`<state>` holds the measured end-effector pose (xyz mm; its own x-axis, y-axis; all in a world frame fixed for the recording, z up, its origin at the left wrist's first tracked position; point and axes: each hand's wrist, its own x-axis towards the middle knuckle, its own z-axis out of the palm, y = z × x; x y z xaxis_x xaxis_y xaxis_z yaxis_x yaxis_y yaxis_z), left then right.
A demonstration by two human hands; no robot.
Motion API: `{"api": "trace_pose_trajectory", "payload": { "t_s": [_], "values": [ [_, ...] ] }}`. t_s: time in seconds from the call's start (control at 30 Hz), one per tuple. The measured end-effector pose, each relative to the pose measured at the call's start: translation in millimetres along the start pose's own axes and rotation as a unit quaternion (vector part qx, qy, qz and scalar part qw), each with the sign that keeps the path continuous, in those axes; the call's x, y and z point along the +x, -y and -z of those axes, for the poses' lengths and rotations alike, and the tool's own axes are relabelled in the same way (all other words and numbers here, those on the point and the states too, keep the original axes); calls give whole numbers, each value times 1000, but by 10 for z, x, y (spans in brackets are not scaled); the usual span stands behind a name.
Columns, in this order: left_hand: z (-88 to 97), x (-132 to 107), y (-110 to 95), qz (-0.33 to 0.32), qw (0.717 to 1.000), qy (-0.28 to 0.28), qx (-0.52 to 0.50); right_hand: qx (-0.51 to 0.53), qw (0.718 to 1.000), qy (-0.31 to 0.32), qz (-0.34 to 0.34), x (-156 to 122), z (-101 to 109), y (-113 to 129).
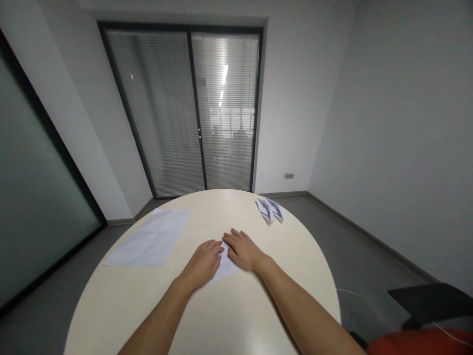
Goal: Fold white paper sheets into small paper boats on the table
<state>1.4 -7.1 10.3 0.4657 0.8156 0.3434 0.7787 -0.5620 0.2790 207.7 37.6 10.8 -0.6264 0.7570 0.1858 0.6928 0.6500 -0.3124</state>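
Note:
A small folded sheet of white paper lies on the round table in front of me, partly covered by both hands. My left hand rests on its left side, fingers reaching right and thumb apart from them; the fingers look extended rather than wrapped round anything. From the right, my right hand lies flat across the paper's upper right part with its fingers stretched out. The fingertips of the two hands nearly meet at the paper's top. How the paper is folded under the hands is hidden.
A large creased white sheet lies at the left of the cream table. Two small folded paper pieces with dark printing sit near the far right edge. A dark chair part and an orange-red seat stand at lower right.

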Motion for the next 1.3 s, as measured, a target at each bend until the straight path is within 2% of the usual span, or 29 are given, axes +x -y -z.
{"api": "trace_pose_trajectory", "payload": {
  "t_s": [0.17, 0.4, 0.73, 0.83, 0.97, 1.13, 1.3],
  "values": [
    [5, 1, -12, 1, 1000, -1, 1, 1, 1000, -14, 11, 35, -39, -15],
    [63, 19, -71, 22, 999, 30, 28, 3, 1000, -8, 15, 16, -50, -38],
    [61, -9, 65, 67, 996, 35, 53, -10, 998, -41, 41, -6, 26, -224],
    [53, -26, 93, 61, 996, 36, 56, -16, 997, -59, 50, -13, 57, -253],
    [51, -46, 101, 26, 997, 45, 50, -23, 997, -69, 16, -21, 76, -234],
    [40, -44, 14, -23, 997, 67, 10, -33, 997, -74, -7, -23, 97, -163],
    [53, -29, 0, 13, 997, 75, 18, -15, 997, -76, 12, -13, 128, -81]
  ]
}}
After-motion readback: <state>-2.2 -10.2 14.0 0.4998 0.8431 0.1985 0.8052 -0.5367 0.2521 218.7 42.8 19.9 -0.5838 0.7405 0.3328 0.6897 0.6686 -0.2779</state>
